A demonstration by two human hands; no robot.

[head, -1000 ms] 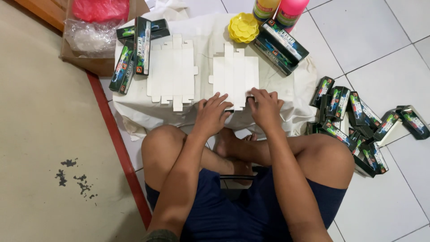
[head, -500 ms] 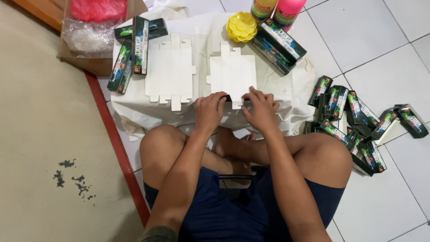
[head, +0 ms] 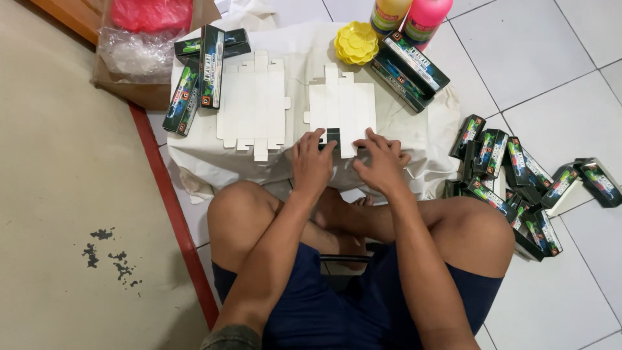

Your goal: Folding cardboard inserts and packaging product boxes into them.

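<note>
Two stacks of flat white unfolded carton blanks lie on a white cloth (head: 402, 123): one at the left (head: 253, 104), one at the right (head: 342, 107). My left hand (head: 311, 162) and my right hand (head: 382, 162) both rest on the near edge of the right stack. Their fingers press on a flap that shows a dark printed side (head: 333, 136). I sit cross-legged on the floor with my knees just below the cloth.
Folded dark boxes lie at the cloth's left (head: 201, 71) and upper right (head: 411, 68), and several more in a heap on the tiles at the right (head: 518, 181). A yellow dish (head: 356, 42), two bottles (head: 414, 16) and a cardboard box with plastic bags (head: 139, 45) stand at the back.
Both hands have stayed on the near edge of the right stack, with the fingers shifting slightly on the flap. The view has drifted a little.
</note>
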